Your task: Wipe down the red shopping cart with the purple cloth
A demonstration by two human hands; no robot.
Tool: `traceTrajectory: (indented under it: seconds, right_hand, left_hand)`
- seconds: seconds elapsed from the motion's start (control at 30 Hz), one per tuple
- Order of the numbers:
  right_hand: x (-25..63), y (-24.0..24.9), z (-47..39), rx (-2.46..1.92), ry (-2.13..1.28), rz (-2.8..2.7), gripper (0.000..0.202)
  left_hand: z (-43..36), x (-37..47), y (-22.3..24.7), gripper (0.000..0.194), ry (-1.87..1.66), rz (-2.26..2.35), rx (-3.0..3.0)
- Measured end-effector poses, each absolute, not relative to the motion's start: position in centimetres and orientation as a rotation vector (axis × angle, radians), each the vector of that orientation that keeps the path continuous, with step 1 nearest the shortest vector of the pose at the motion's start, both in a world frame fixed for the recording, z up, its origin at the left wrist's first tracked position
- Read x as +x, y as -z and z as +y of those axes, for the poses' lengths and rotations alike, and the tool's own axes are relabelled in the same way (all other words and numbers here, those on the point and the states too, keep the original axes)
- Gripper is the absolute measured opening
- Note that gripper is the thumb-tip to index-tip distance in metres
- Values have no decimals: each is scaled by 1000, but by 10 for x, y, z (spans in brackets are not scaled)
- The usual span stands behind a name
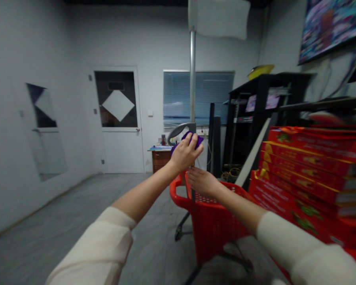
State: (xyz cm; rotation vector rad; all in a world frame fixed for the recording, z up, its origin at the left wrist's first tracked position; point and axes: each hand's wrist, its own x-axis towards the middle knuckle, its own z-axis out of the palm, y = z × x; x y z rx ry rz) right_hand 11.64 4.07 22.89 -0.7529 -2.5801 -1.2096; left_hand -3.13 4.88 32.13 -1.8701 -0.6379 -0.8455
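Note:
A purple cloth (199,139) is bunched under my left hand (185,152), whose fingers are closed over it against the upright metal pole (192,79). Just below, my right hand (204,182) is wrapped at the lower part of that pole; its fingertips reach past the pole's left side. A grey curved handle (175,130) juts left from the pole above the cloth. Beneath both hands stands a red plastic shopping cart (213,229) with a perforated basket. High on the pole is a blank white panel (219,18).
Red boxes (308,166) are stacked close on my right, beside a black rack (252,118). A wooden drawer desk (160,159) stands behind the cart. Ahead are a white door (121,152) and a window with blinds (178,99). Grey floor (86,225) spreads to the left.

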Motion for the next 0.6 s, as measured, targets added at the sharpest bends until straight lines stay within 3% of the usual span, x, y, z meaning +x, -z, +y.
traceTrajectory:
  seconds: [0.17,0.37,0.6]
  right_hand:
    - [115,-236,43,-783,1247,-2604,36]
    - [118,-260,43,-896,1222,-2492,34]
    - [116,-263,46,-822,1229,-2481,37]
  left_hand:
    - [47,-23,-340,28,953,-744,-1806]
    - [45,-17,-333,25,786,-671,-1819]
    - [45,-21,-390,25,928,-748,-1715]
